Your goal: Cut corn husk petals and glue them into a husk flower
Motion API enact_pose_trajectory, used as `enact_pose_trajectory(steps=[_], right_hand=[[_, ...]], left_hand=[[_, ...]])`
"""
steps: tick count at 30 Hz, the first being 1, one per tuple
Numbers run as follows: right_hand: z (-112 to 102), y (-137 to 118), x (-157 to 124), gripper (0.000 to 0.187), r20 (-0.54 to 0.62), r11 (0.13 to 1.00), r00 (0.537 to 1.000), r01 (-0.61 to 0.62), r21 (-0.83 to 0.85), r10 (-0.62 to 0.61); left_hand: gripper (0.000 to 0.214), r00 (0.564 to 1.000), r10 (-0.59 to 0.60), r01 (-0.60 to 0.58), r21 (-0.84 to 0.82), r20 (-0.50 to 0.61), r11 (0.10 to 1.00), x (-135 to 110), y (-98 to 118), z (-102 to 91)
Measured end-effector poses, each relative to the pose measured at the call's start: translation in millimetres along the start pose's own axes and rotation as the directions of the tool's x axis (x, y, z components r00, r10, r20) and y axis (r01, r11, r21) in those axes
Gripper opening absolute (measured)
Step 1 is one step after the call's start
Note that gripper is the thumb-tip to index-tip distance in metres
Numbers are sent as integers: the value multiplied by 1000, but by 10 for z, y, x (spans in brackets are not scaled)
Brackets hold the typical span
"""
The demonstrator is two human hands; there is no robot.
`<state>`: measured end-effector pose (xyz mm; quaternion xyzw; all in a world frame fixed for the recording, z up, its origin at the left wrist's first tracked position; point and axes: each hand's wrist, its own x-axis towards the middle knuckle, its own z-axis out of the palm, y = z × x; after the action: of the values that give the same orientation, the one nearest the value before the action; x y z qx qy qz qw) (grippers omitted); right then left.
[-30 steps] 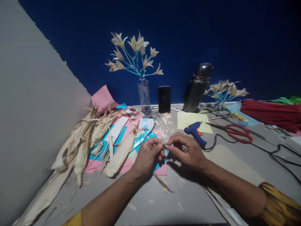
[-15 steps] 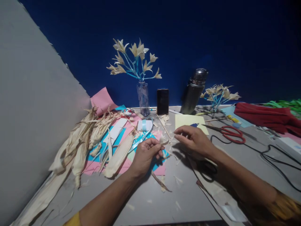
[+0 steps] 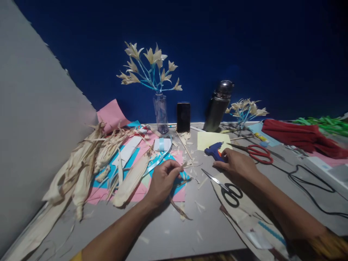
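Observation:
My left hand is closed in a pinch over the blue and pink paper, with a small pale piece of corn husk between thumb and forefinger. My right hand has its thumb and fingers around the handle end of a blue glue gun, which lies on the edge of a yellow paper. Below that hand, black-handled scissors rest on a long husk strip. Red-handled scissors lie just beyond its wrist.
Dried husks are heaped at the left over coloured sheets. A glass bottle of husk flowers, a phone and a flask stand along the blue wall. A black cable and red cloth lie at right.
My right hand has moved right and come onto the glue gun's handle, uncovering the black-handled scissors. My left hand keeps its pinch nearly in place. The view has shifted slightly.

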<state>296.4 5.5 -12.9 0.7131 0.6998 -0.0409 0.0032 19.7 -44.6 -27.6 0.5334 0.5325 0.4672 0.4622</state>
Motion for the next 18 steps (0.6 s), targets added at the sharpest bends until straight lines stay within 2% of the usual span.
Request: enact_pose_trajectory(steps=[6, 11, 15, 18], right_hand=[[-17, -38, 212, 47, 24, 1000, 999, 24, -5, -24], [38, -93, 217, 37, 21, 999, 1000, -15, 29, 14], [21, -66, 168, 28, -2, 993, 999, -50, 107, 51], [-18, 48, 156, 27, -41, 970, 998, -40, 238, 51]], left_hand=[[14, 1000, 13, -13, -20, 19, 1000, 0, -2, 6], [15, 999, 35, -35, -42, -4, 998, -12, 29, 2], [15, 999, 40, -41, -48, -19, 998, -8, 35, -9], [15, 999, 45, -47, -53, -31, 998, 3, 31, -18]])
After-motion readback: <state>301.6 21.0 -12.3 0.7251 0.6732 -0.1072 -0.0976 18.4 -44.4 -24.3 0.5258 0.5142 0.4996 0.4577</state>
